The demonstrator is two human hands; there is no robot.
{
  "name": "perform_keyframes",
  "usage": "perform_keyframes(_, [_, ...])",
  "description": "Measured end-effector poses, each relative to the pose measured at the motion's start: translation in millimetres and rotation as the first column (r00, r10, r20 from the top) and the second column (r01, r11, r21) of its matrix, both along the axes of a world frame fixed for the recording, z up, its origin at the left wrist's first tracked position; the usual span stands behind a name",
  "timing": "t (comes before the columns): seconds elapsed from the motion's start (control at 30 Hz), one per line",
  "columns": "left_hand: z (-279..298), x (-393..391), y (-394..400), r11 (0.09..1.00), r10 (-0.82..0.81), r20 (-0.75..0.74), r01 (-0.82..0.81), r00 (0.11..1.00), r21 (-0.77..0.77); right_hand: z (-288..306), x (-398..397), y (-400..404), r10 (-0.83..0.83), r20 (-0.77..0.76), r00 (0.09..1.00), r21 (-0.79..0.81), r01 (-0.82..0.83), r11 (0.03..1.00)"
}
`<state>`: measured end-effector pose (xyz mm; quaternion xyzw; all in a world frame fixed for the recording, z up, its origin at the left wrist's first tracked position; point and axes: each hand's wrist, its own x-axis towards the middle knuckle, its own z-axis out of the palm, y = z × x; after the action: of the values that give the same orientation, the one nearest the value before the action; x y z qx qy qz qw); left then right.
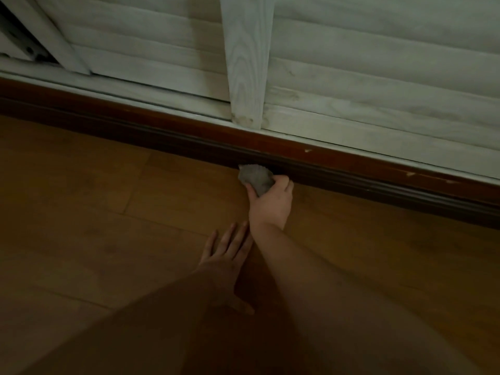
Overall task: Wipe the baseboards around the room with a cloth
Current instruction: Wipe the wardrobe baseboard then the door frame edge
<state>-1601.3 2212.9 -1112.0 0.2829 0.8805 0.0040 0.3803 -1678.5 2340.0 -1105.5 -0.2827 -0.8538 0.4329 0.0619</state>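
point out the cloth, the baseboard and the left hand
cloth [255,178]: head view, middle of the grey wad above the right hand's grip.
baseboard [162,136]: head view, dark wooden face, left of the cloth.
left hand [224,253]: head view, back of the flat hand.

— what was the room like?
— dim. a brown wood-plank floor [81,201] ran up to pale, whitewashed sliding doors [378,63] with slatted panels, one upright post [246,58] between them.
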Motion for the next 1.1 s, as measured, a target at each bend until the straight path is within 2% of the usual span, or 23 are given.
perform_keyframes(0.17, [-0.3, 1.2, -1.1, 0.999, 0.036, -0.033, -0.035, 0.999, 0.028, 2.9, 0.6, 34.6, 0.123, 0.027, 0.992, 0.121, -0.126, 0.985])
perform_keyframes(0.27, [0.4, 0.9, -1.7, 0.998, 0.055, -0.051, -0.054, 0.997, 0.033, 3.4, 14.1, 69.3, 0.119, 0.025, 0.993, 0.123, -0.121, 0.985])
perform_keyframes(0.4, [3.1, 1.2, 0.2, 0.998, 0.064, -0.034, -0.063, 0.997, 0.014, 6.3, 40.1, 123.0, 0.045, 0.001, 0.999, 0.098, -0.045, 0.994])
perform_keyframes(0.53, [3.8, 1.7, 1.9, 0.997, 0.08, -0.039, -0.08, 0.996, 0.009, 8.5, 63.8, 174.1, -0.049, 0.01, 0.999, 0.14, 0.047, 0.989])
perform_keyframes(0.7, [4.3, 2.1, 3.8, 0.997, 0.073, -0.059, -0.074, 0.996, -0.01, 16.3, 75.5, 208.4, -0.071, 0.043, 0.997, 0.207, 0.06, 0.976])
perform_keyframes(0.8, [3.8, 2.4, 3.7, 0.997, 0.08, -0.052, -0.08, 0.995, 0.01, 19.8, 85.4, 228.2, -0.143, 0.072, 0.987, 0.209, 0.126, 0.97])
perform_keyframes(0.93, [3.9, 2.6, 0.6, 0.997, 0.069, -0.049, -0.067, 0.996, 0.027, 24.4, 97.1, 256.7, -0.29, 0.109, 0.951, 0.221, 0.261, 0.939])
perform_keyframes(1.03, [3.8, 1.9, 1.2, 0.999, 0.05, -0.051, -0.049, 0.997, 0.019, 29.7, 104.3, 256.4, -0.474, 0.131, 0.871, 0.232, 0.438, 0.868])
perform_keyframes(1.1, [6.1, 1.7, 0.5, 0.999, 0.037, -0.043, -0.037, 0.998, -0.004, 30.0, 107.7, 231.2, -0.467, 0.142, 0.872, 0.237, 0.428, 0.872])
